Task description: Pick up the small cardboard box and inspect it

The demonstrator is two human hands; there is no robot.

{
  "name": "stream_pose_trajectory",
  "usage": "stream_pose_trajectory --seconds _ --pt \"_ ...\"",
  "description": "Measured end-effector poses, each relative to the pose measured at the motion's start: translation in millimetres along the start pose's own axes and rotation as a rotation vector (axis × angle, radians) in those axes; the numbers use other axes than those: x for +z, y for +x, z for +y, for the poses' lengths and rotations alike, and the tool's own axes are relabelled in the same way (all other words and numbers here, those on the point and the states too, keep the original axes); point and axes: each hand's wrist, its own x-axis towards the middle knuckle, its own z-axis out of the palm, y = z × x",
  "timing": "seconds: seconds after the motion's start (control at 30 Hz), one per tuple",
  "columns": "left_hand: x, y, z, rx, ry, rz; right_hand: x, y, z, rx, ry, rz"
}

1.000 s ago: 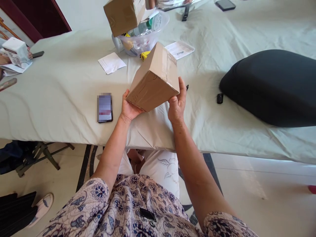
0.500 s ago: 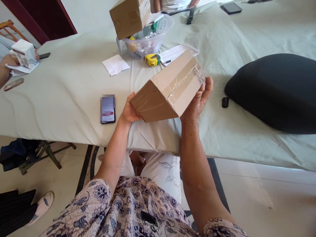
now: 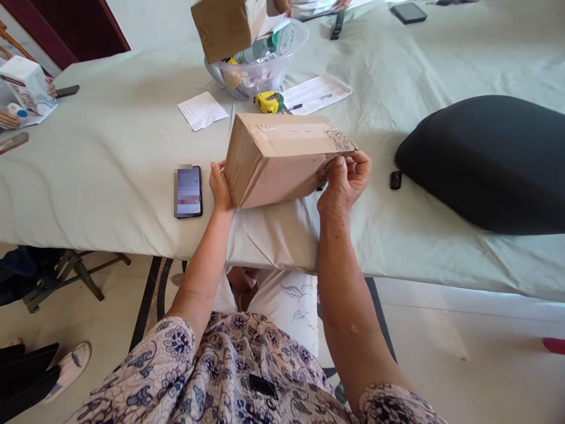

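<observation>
A brown cardboard box [image 3: 278,159], sealed with clear tape, lies lengthwise between my hands just above the table's near edge. My left hand [image 3: 220,187] presses flat against its left end, fingers up. At the right end my right hand [image 3: 344,179] is closed, with thumb and fingers pinching the crinkled loose tape at the box's corner.
A pale cloth covers the table [image 3: 110,153]. A phone [image 3: 188,191] lies left of the box. Behind are a yellow tape measure [image 3: 268,102], papers with a pen [image 3: 315,93], and a clear bowl [image 3: 260,70] holding another box [image 3: 227,26]. A black cushion [image 3: 485,159] sits right. Another person's hand [image 3: 9,118] is far left.
The box has been turned from tilted on a corner to lying level. My right hand went from an open palm under its end to pinching the tape.
</observation>
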Motion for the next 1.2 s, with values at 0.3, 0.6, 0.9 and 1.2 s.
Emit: stream_pose_trajectory --seconds 0.3,0.6,0.9,1.2 --pt "5.8 -2 8 0.266 0.1 0.016 -4 2 6 0.018 -0.024 0.027" --pt "3.8 -18 18 0.61 0.215 -0.298 -3 3 7 0.033 -0.007 0.109" --pt "-7.0 -14 43 0.412 0.393 -0.553 2 1 9 0.044 -0.019 0.085" --pt "-4.4 -8 28 0.316 0.164 -0.366 4 -9 -2 0.163 0.024 -0.14"
